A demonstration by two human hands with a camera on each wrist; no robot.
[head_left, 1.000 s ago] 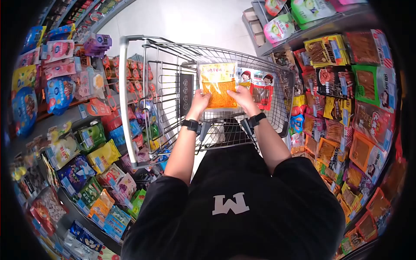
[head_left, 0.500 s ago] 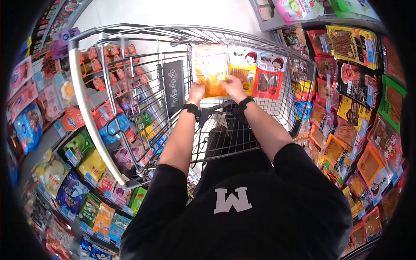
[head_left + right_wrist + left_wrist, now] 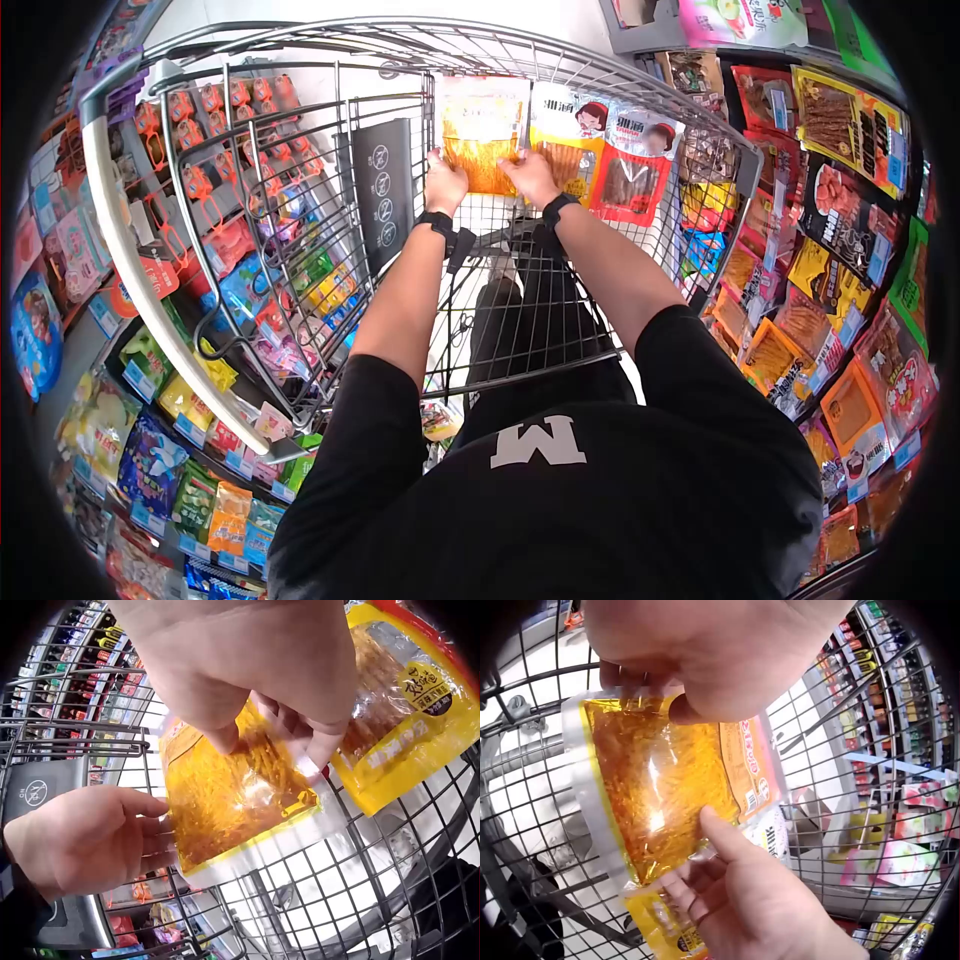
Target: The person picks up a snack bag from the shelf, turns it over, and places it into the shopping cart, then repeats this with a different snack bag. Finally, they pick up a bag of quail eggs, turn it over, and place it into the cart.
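An orange-yellow snack packet (image 3: 482, 140) with a clear border lies at the left of a row inside the wire cart (image 3: 450, 385). My left hand (image 3: 445, 184) holds its left edge, thumb on the front. From the other side my right hand (image 3: 532, 178) grips the right edge, its thumb pressed on the front in the right wrist view. Just right of it are a yellow packet (image 3: 567, 150) and a red packet (image 3: 630, 185), side by side. In the left wrist view the orange-yellow packet (image 3: 664, 780) shows shiny, crinkled film, with both hands on it.
The cart's pale handle (image 3: 150, 290) curves down the left, beside a dark panel (image 3: 383, 190) with round symbols. Shelves of bagged snacks (image 3: 155, 462) line the left side. More hanging packets (image 3: 840, 270) stand close to the cart on the right. Pale floor (image 3: 400, 12) lies beyond it.
The cart has come closer and fills more of the head view. Both hands have lowered the orange-yellow packet into line beside the yellow and red ones, still holding it.
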